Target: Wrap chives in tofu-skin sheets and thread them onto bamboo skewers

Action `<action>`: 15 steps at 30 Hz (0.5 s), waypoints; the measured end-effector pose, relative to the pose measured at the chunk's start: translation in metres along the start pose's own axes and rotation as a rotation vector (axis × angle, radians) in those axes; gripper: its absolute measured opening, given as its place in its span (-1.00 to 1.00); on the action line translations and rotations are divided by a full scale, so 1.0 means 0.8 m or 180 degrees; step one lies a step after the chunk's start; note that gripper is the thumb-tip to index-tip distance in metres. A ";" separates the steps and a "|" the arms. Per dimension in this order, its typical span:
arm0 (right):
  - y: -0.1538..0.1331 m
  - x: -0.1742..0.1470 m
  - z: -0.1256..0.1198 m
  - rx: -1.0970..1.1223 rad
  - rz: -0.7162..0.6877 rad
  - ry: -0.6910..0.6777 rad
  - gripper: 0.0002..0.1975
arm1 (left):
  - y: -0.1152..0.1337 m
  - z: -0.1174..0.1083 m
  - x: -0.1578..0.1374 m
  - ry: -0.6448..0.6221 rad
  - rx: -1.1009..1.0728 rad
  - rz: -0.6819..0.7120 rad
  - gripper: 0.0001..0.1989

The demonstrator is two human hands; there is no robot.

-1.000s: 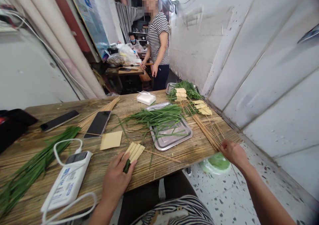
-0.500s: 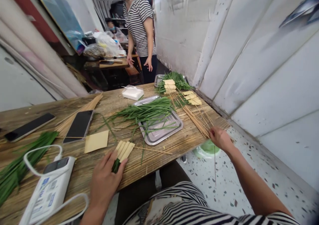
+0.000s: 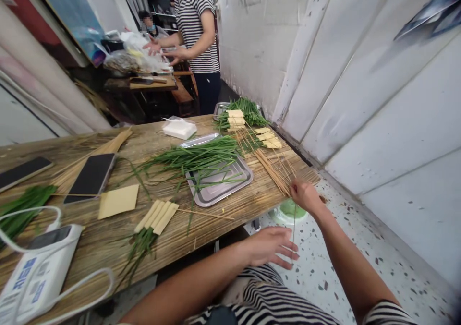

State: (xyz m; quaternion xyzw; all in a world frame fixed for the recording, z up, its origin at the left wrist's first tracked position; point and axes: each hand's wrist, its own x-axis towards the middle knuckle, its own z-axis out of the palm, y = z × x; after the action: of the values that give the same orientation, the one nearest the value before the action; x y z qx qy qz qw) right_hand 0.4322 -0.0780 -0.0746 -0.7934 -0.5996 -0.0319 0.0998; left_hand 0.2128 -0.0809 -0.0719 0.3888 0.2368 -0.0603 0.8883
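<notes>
My right hand (image 3: 304, 195) is closed on a thin bamboo skewer (image 3: 295, 214) that hangs down past the table's right corner. Beside that skewer, my left hand (image 3: 272, 247) is open with fingers spread; whether they touch it I cannot tell. Several yellow tofu-skin rolls (image 3: 157, 216) with green chives sticking out lie side by side at the front edge, a skewer (image 3: 205, 213) running out from their right. A flat tofu-skin sheet (image 3: 118, 201) lies to their left. Loose bamboo skewers (image 3: 272, 171) are bundled near my right hand.
A metal tray (image 3: 223, 193) bears long chives (image 3: 201, 154). Finished-looking rolls (image 3: 236, 119) lie farther back by another chive pile (image 3: 248, 111). Phones (image 3: 90, 177) and a white power strip (image 3: 46, 272) with cables occupy the left. A person (image 3: 198, 32) stands beyond the table.
My left hand has let go of the tofu-skin rolls and swung right, towards the skewer in my right hand. The person behind the table has raised their hands. The view has shifted slightly.
</notes>
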 end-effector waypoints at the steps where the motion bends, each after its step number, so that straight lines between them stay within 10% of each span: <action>1: -0.001 0.000 0.001 0.0005 0.0011 0.0018 -0.84 | -0.001 0.006 0.010 -0.0148 -0.0218 -0.0087 -0.60; 10: 0.008 -0.004 -0.008 0.0566 0.0282 0.0009 -0.79 | -0.062 -0.014 0.020 0.0111 0.0733 -0.0613 -0.91; 15: -0.003 -0.050 -0.039 0.0756 0.0696 0.1222 -0.65 | -0.075 -0.054 -0.006 0.0680 0.2456 -0.0480 -0.85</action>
State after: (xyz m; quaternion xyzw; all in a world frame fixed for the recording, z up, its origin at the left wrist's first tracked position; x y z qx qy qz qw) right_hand 0.4207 -0.1212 -0.0506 -0.8156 -0.4799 -0.1005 0.3072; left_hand 0.1752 -0.0916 -0.1345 0.6792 0.3157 -0.1689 0.6407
